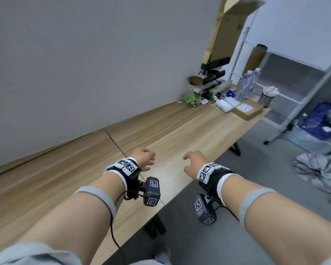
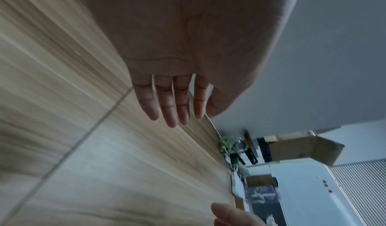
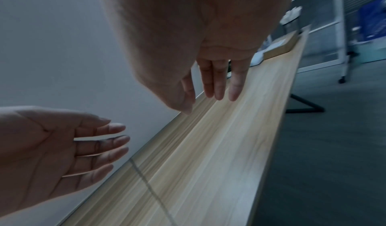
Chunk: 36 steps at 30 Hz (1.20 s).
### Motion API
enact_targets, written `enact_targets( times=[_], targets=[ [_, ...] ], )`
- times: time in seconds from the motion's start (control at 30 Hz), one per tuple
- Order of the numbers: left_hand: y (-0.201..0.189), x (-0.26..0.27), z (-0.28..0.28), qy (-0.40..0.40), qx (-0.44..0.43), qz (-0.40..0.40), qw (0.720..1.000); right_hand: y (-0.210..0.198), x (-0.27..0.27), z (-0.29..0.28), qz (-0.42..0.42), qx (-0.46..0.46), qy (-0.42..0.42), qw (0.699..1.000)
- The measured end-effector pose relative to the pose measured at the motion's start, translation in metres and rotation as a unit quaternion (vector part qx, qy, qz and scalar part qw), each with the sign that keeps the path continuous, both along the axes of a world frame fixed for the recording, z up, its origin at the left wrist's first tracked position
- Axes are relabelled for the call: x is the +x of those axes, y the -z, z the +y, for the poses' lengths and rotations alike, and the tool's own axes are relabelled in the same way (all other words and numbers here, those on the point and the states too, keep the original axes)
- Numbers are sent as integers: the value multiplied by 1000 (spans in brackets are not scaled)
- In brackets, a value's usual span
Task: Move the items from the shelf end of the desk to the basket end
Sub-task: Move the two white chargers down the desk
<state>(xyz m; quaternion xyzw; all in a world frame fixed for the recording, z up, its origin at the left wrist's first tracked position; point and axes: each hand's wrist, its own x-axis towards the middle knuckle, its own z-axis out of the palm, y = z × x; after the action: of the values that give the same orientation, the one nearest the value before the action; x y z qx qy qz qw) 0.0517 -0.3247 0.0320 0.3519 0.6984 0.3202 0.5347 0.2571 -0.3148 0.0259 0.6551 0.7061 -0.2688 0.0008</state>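
Both hands hover empty over the long wooden desk point(image 1: 189, 131). My left hand point(image 1: 144, 155) has relaxed, nearly straight fingers point(image 2: 167, 107) in the left wrist view. My right hand point(image 1: 194, 159) is also relaxed, its fingers point(image 3: 217, 84) pointing down the desk. Far ahead at the desk's end lie the items: a cardboard box point(image 1: 246, 110), white packets point(image 1: 225, 104), green packets point(image 1: 191, 98), clear water bottles point(image 1: 246, 85), a mesh cup point(image 1: 266, 98) and a black tiered rack point(image 1: 212, 75). Neither hand is near them.
A grey wall runs along the desk's left side. A large cardboard sheet point(image 1: 229, 29) leans at the far end by a white metal shelf point(image 1: 294, 83). A blue bag point(image 1: 321, 123) and crumpled grey cloth point(image 1: 317, 169) lie on the grey floor to the right.
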Motion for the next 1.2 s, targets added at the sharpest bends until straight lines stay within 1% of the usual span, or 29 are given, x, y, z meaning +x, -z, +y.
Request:
enact_targets(
  times=[0.17, 0.3, 0.5, 0.63, 0.77, 0.9, 1.07, 1.2],
  targets=[
    [6, 77, 74, 59, 8, -18, 998, 1, 80, 41, 8, -4, 70, 998],
    [15, 130, 137, 87, -2, -41, 995, 7, 134, 99, -6, -3, 94, 996],
    [28, 182, 246, 72, -4, -52, 996, 11, 189, 204, -18, -11, 101, 995],
    [30, 216, 306, 66, -6, -51, 997, 13, 226, 252, -21, -12, 106, 994],
    [32, 253, 347, 74, -6, -54, 996, 24, 270, 283, -29, -31, 116, 992],
    [42, 286, 384, 78, -11, -50, 996, 36, 314, 325, -29, -46, 141, 989],
    [63, 328, 438, 73, -28, -24, 997, 56, 363, 400, -11, -57, 119, 991],
    [76, 366, 489, 68, -59, -19, 996, 65, 402, 479, -8, -53, 66, 996]
  ],
)
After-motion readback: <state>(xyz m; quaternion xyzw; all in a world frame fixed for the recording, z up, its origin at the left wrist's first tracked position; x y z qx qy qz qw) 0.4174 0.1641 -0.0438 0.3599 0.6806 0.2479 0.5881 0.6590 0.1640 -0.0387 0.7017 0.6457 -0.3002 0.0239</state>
